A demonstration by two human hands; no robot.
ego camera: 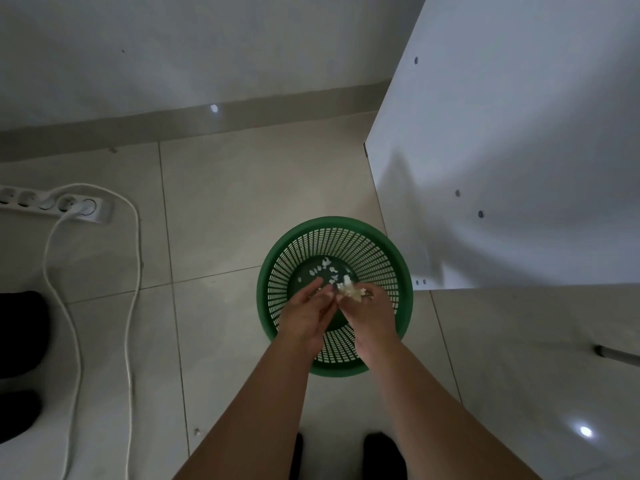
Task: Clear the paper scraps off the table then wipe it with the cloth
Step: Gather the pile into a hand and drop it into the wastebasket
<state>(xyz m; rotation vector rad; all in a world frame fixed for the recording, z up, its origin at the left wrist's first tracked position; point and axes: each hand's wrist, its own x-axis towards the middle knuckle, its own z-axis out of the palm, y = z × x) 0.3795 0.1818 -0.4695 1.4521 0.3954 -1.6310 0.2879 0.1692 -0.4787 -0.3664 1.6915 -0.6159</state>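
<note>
Head view: both hands are held over a green basket point(334, 296) that stands on the tiled floor point(225, 202). Paper scraps point(349, 289) are held in the right hand point(370, 313), with its fingers point(369, 295) curled round a small white wad. The left hand point(306, 313) is kept just beside it, with its fingers point(320, 289) straight and close together, touching the right hand at the tips. More scraps point(329, 268) are seen at the bottom of the basket.

The scraps are judged to be very light, soft and easy to crush. They can be blown away or stuck to damp skin, so they are best pinched in a bunch or scooped with a cupped palm. Single bits are best picked up with fingertips.

This step is judged to be the dropping of scraps into the basket. The wiping is not yet begun, and no cloth is seen. The desk top is not seen either.

A white panel point(519, 150) is stood next to the basket on the right. A power strip point(55, 206) with a white cord point(131, 306) is laid on the floor at the left.
</note>
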